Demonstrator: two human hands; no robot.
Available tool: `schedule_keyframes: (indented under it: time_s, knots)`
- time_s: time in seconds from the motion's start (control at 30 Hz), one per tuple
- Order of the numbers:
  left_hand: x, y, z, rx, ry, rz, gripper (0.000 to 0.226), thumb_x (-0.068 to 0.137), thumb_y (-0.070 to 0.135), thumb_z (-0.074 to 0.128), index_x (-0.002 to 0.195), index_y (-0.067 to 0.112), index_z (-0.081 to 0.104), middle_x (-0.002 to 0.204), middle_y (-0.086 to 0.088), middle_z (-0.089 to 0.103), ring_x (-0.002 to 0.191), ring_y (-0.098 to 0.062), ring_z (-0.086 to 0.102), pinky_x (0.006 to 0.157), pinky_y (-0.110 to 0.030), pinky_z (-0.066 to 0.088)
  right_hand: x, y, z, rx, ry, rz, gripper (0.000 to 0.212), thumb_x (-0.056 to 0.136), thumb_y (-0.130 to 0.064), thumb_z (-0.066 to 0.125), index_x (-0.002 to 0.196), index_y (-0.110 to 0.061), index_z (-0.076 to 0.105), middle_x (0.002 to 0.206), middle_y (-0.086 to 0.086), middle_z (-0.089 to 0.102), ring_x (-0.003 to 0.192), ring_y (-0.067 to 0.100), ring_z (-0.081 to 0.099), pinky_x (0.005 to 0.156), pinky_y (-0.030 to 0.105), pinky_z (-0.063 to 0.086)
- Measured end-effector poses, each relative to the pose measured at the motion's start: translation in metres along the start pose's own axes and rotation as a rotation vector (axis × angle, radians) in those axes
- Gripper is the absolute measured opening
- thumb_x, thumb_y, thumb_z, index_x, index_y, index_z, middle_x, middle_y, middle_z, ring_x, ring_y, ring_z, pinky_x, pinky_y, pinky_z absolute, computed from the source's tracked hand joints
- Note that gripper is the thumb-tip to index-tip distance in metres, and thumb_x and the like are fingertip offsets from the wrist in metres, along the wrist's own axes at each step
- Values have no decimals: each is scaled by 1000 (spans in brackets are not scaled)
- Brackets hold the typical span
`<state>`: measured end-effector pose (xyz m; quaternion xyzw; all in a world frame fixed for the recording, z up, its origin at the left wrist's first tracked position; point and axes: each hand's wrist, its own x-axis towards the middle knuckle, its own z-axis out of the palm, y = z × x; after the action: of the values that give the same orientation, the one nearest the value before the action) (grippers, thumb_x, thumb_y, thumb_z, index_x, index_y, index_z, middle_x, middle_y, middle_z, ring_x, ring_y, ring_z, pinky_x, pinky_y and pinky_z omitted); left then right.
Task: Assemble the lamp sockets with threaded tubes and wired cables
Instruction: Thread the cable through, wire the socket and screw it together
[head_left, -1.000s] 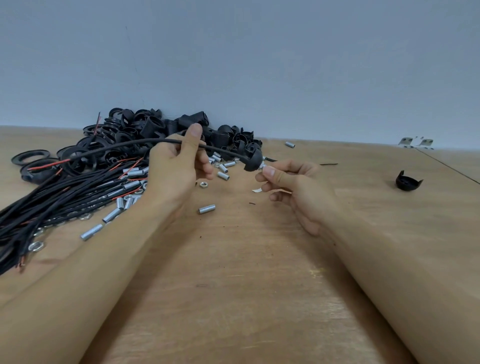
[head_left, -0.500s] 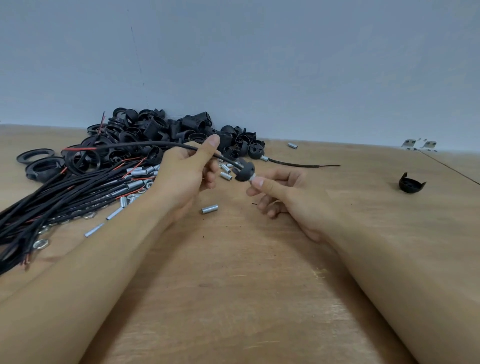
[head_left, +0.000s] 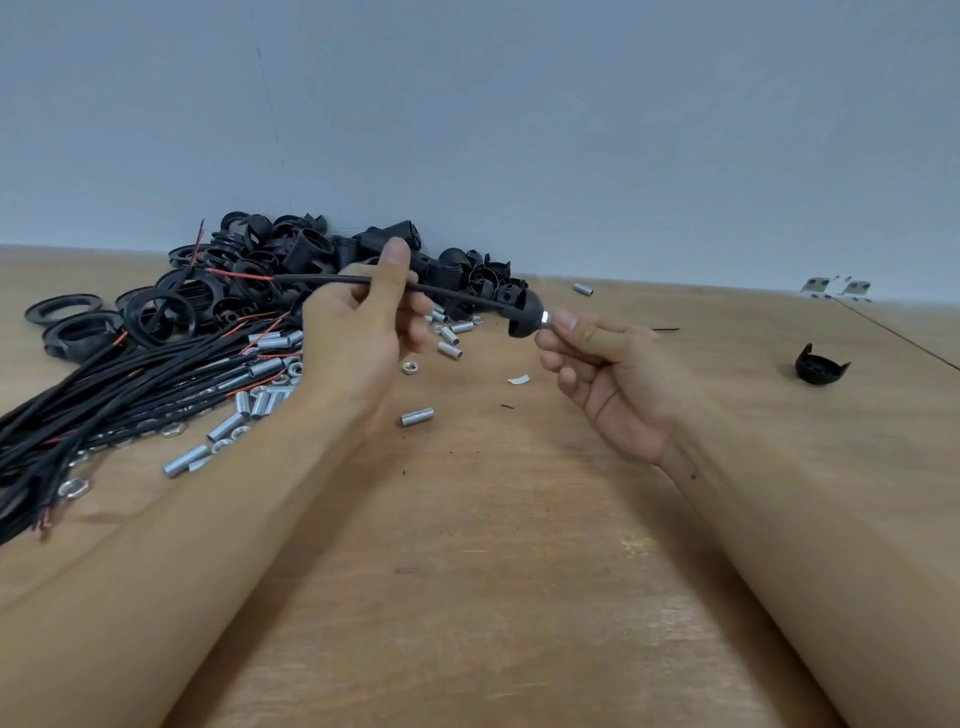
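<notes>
I am holding one black cable (head_left: 332, 279) in my left hand (head_left: 358, 332), fingers curled round it and thumb pressing on top, so its red-tipped end is pointing left toward the far pile of socket parts (head_left: 332, 249). The cable is running right through a black socket cap (head_left: 524, 314), which is hanging in the air between my two hands. My right hand (head_left: 613, 374) is pinching the short threaded tube (head_left: 548, 321) that is sticking out of the cap's right side, thumb and forefinger closed narrowly on the metal; I cannot tell how deep the tube is seated.

I judge I am seating the tube in the cap along the cable. To do it well, I am thinking of keeping the cable taut and straight with the left hand so the cap is not swinging, lining the tube square with the cap's hole, and turning gently from the fingertips rather than forcing it, since a crooked start could cross the thread or nick the cable's jacket.

On the wooden table (head_left: 493, 571), spare tubes (head_left: 415, 417) and nuts (head_left: 410, 368) are lying near my left hand beside the bundle of cables (head_left: 104, 395), and a lone cap (head_left: 818, 364) is sitting well apart at the right.
</notes>
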<state>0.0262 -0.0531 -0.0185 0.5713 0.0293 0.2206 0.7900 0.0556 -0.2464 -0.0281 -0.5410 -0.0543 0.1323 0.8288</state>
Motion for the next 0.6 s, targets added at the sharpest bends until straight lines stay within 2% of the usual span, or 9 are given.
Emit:
schedule_keyframes:
  time_s: [0.13,0.23,0.33,0.47,0.53,0.6]
  knots:
    - [-9,-6,6,23,-139,5,26,97,29,60,78,10,60,61,1,63,46,-11,49,50,-22,45,0,-8,-1,501,23,27,11,72,-12,70,62,-8,75,70,2,72,62,8,71,43,11,49]
    - [-11,-9,9,33,-168,23,25,96,30,61,80,9,62,62,1,64,47,-11,50,52,-24,47,-2,-12,-5,492,19,-10,9,71,-19,71,64,-14,75,69,-4,72,64,8,71,42,13,49]
    - [-9,-10,7,10,-118,4,24,95,29,62,78,11,62,61,3,63,47,-10,48,53,-22,47,-2,-11,-2,457,7,-10,7,68,-22,74,65,-17,76,65,-6,68,64,9,69,49,16,52]
    - [-12,-17,8,91,-157,35,16,92,23,67,80,13,67,69,-1,71,47,-9,52,53,-22,49,0,-9,1,580,132,-3,8,69,-16,76,62,-12,74,63,-1,65,60,11,66,52,19,54]
    - [-15,-19,9,129,-217,80,10,88,22,70,83,13,70,78,-6,75,51,-10,57,55,-24,51,2,-10,-2,589,226,-26,12,73,-13,77,63,-8,72,70,2,63,62,14,65,56,21,55]
    - [-17,-20,9,135,-266,108,15,81,27,73,86,13,71,84,-8,76,56,-12,62,58,-26,53,3,-12,-4,664,273,-22,9,78,-5,75,76,-2,67,85,8,61,74,18,66,61,26,59]
